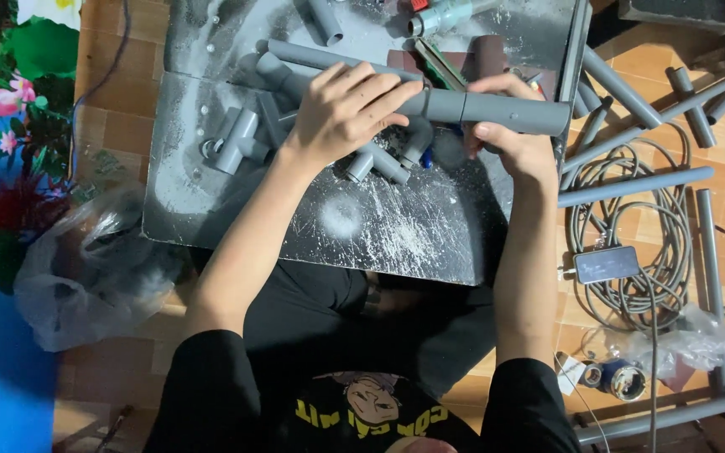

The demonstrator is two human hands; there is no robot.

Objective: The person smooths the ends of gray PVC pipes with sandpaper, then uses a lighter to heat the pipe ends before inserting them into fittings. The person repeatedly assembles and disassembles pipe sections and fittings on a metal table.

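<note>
**Both hands on a grey pipe over the work board**

Left hand (347,109): fingers curled over the top of a long grey pipe (497,109), clamped on it near the middle. Right hand (509,138): closed round the same pipe further toward its right end, thumb underneath. The pipe lies roughly level, held just above a dark board (362,226) dusted with white shavings.

Under the hands, on the board: a cluster of grey pipe fittings (241,138), tee and elbow shapes, touching one another. A short pipe stub (326,21) lies near the board's far edge.

Right of the board, on the tiled floor: several loose pipe lengths (631,184), a coiled grey cable (631,243) and a small flat device (606,264) lying on the coil. Left of the board: a crumpled clear plastic bag (86,268) and artificial flowers (2,92).
</note>
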